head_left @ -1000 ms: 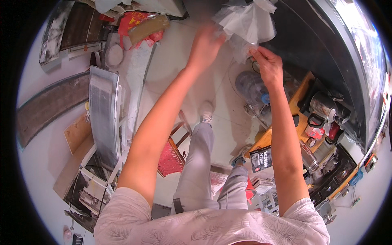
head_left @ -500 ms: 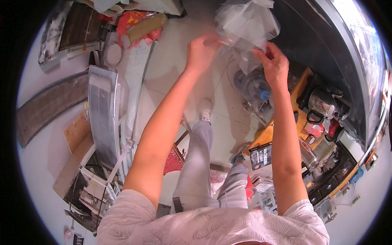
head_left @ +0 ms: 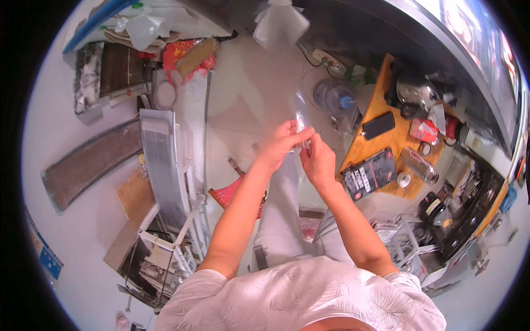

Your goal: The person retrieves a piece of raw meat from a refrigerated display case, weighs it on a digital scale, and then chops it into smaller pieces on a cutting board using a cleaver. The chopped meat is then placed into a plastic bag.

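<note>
In front of my legs, both hands meet fingertip to fingertip. My left hand (head_left: 282,148) pinches a narrow piece of clear plastic film (head_left: 301,112), which stands up shiny above the fingers; it may be a folded bag, but I cannot tell. Closed on the film's lower end beside it is my right hand (head_left: 319,160). Some of the left hand is smeared by motion. Beyond the hands, at the top edge, hangs a bunch of translucent plastic bags (head_left: 280,27), apart from my fingers.
To the right, a wooden table (head_left: 359,149) bears a phone (head_left: 378,126), a black pouch (head_left: 369,172), a glass bottle (head_left: 418,165) and a metal kettle (head_left: 415,91). On the floor stand a large water bottle (head_left: 334,99) and a power strip (head_left: 329,60). Metal panels (head_left: 160,160) lean at left.
Both hands have come down from the bunch of bags toward my body and closed together on a piece of clear film. The bunch now hangs away from them, and my view has shifted.
</note>
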`<act>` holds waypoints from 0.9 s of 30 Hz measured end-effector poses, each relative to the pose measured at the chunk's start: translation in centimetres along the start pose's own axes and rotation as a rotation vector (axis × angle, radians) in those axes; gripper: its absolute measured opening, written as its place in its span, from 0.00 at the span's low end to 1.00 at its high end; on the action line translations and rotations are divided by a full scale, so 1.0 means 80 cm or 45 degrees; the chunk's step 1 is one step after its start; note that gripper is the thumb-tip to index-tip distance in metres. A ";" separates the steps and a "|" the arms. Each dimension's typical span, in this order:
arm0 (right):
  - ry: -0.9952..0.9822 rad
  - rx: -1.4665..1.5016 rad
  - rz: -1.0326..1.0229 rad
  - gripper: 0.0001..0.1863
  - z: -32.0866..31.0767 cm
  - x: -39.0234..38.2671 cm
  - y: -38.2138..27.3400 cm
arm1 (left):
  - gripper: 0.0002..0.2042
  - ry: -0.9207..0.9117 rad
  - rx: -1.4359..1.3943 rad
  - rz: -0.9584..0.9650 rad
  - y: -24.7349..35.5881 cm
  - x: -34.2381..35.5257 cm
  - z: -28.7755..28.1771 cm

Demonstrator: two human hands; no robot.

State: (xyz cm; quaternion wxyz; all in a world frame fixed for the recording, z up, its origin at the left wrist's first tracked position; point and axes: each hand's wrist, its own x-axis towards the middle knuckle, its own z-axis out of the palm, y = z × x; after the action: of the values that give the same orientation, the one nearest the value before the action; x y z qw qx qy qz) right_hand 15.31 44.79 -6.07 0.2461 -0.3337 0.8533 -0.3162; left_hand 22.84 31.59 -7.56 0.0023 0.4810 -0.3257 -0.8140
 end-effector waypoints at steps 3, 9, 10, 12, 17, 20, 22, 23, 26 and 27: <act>0.053 0.113 -0.147 0.20 -0.062 -0.070 -0.027 | 0.19 -0.297 -0.099 0.007 0.007 -0.070 0.062; -0.162 0.543 -0.123 0.32 -0.352 -0.211 -0.034 | 0.19 -0.415 0.407 0.184 0.007 -0.251 0.242; -0.072 0.542 -0.199 0.33 -0.411 -0.232 -0.015 | 0.20 -0.490 0.539 0.214 0.004 -0.290 0.284; 0.219 0.532 -0.506 0.33 -0.508 -0.248 0.030 | 0.26 -0.658 0.668 0.160 -0.017 -0.357 0.359; -0.046 0.679 -0.287 0.26 -0.664 -0.383 0.163 | 0.35 -0.871 1.029 0.463 -0.106 -0.478 0.557; 0.108 1.025 -0.052 0.23 -0.733 -0.507 0.235 | 0.39 -0.921 1.060 0.482 -0.169 -0.514 0.653; 0.184 1.268 0.015 0.25 -0.770 -0.579 0.278 | 0.40 -1.004 0.968 0.479 -0.217 -0.519 0.712; 0.263 1.373 0.040 0.27 -0.787 -0.613 0.293 | 0.40 -1.046 0.906 0.497 -0.240 -0.521 0.742; 0.520 1.595 0.122 0.30 -0.823 -0.703 0.335 | 0.38 -1.153 0.826 0.531 -0.300 -0.532 0.826; 0.612 1.607 0.164 0.31 -0.828 -0.728 0.353 | 0.37 -1.185 0.818 0.543 -0.321 -0.536 0.853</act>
State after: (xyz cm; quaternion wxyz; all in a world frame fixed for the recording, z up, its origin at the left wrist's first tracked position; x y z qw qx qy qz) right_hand 0.01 128.18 31.23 0.2156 0.0049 0.5542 -0.8039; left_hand 0.25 101.47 34.46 -0.1227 -0.0250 -0.6113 -0.7815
